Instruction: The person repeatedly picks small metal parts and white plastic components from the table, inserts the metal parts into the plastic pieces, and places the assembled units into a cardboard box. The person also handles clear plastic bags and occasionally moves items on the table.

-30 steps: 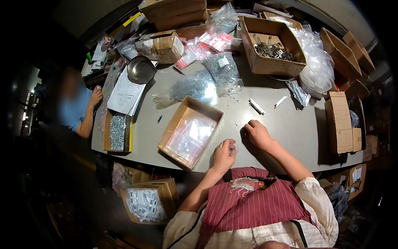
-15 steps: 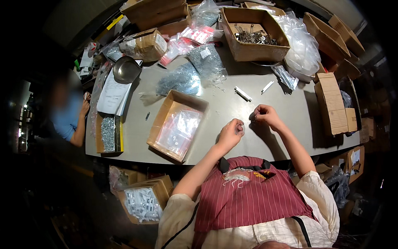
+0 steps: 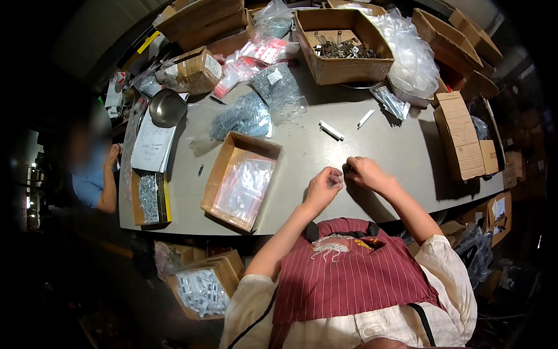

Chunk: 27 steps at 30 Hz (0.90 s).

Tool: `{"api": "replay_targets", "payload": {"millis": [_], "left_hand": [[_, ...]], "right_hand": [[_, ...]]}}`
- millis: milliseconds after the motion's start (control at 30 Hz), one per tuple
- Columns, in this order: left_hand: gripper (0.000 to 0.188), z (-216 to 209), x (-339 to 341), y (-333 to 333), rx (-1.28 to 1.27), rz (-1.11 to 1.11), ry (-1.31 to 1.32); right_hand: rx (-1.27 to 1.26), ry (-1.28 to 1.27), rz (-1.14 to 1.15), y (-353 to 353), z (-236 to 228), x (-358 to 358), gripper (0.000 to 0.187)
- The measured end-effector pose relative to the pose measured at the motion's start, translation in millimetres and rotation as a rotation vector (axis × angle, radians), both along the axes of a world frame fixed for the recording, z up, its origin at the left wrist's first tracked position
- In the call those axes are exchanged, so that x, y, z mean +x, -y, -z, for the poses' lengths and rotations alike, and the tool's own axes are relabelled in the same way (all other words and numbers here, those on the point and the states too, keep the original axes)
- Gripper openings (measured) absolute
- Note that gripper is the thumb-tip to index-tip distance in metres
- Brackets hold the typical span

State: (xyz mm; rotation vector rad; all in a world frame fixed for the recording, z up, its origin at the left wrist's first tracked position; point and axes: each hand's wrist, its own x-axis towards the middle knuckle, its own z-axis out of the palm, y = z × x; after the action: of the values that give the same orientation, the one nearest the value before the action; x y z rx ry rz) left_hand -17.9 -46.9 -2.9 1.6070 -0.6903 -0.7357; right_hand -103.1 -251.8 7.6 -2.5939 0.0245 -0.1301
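Note:
My left hand (image 3: 324, 187) is closed over the table near its front edge, fingers curled round something small that I cannot make out. Close beside it, my right hand (image 3: 368, 174) is pinched, its fingertips pointing down and left; whatever sits between them is hidden. Beyond the hands lie a white bar-shaped part (image 3: 332, 131) and a thinner white strip (image 3: 365, 118). Left of my left hand stands an open cardboard box (image 3: 213, 187) holding clear plastic bags (image 3: 247, 183) with small round pieces.
Bags of small metal parts (image 3: 241, 116) lie further back. A carton of metal clips (image 3: 349, 72) stands at the far side. On the left are a metal scoop (image 3: 167, 109), papers (image 3: 152, 145) and a box of screws (image 3: 149, 198). Another person (image 3: 93, 168) works at far left.
My right hand has moved left and slightly down, now close to my left hand. The whole view has shifted slightly. My left hand stays closed near the same place.

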Motion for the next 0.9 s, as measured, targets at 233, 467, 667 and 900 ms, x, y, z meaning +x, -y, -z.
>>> {"api": "replay_targets", "payload": {"millis": [233, 467, 667, 900], "left_hand": [[0.031, -1, -8, -8, -0.02, -0.043, 0.005], [0.031, -3, -8, -9, -0.001, -0.047, 0.114], [0.032, 8, -6, -5, -0.054, -0.088, 0.245], [0.032, -2, -6, -4, 0.039, -0.041, 0.024]], "right_hand": [[-0.417, -0.171, 0.056, -29, 16, -13, 0.023], [0.176, -0.123, 0.052, -6, -30, -4, 0.017], [0.456, 0.014, -0.068, -27, -57, 19, 0.021], [-0.449, 0.421, -0.111, 8, -20, 127, 0.024]]}}
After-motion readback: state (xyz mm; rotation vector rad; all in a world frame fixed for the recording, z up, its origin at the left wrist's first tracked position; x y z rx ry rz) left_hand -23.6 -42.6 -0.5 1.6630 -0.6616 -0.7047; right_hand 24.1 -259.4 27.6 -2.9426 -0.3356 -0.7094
